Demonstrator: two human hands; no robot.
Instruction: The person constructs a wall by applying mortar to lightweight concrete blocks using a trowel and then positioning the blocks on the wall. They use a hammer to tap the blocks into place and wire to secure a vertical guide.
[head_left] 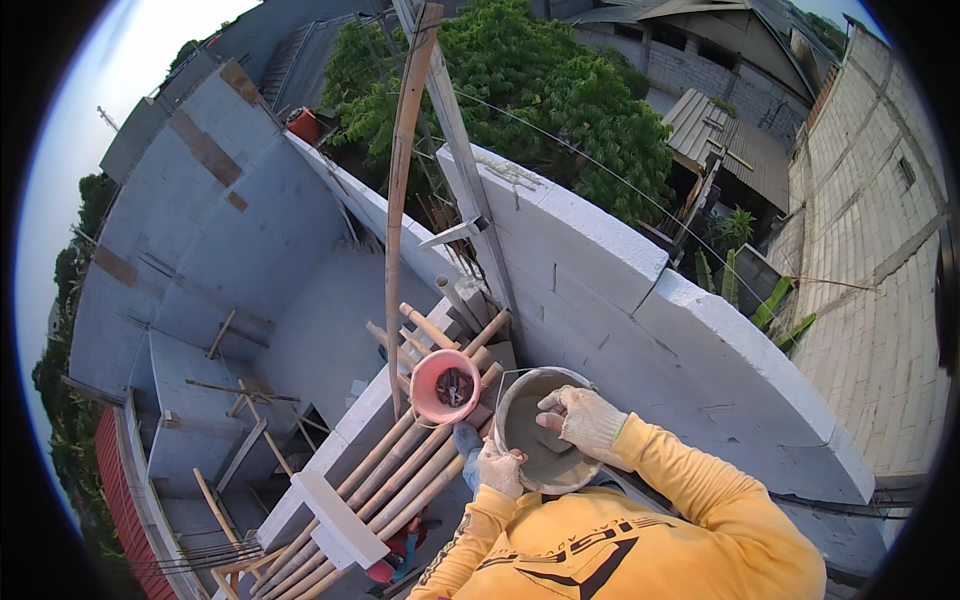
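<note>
A grey bucket (510,425) with wet grey mortar (550,462) in it is right in front of my body, its thin wire handle raised at the far left. My left hand (502,468), in a pale work glove with bare fingertips, is closed on the bucket's near left rim. Over the bucket's right side is my right hand (592,420), gloved the same way, its fingers curled in above the mortar. Whatever those fingers hold, if anything, is hidden. Just left of the bucket, a pink bucket (430,385) holds several small dark items I cannot make out.
Several bamboo poles (400,462) form a platform under the buckets. A white block wall (600,270) rises on the right, and a line (570,145) runs above it. An upright bamboo pole (402,190) stands ahead. Below the poles, a person (405,550) shows partly.
</note>
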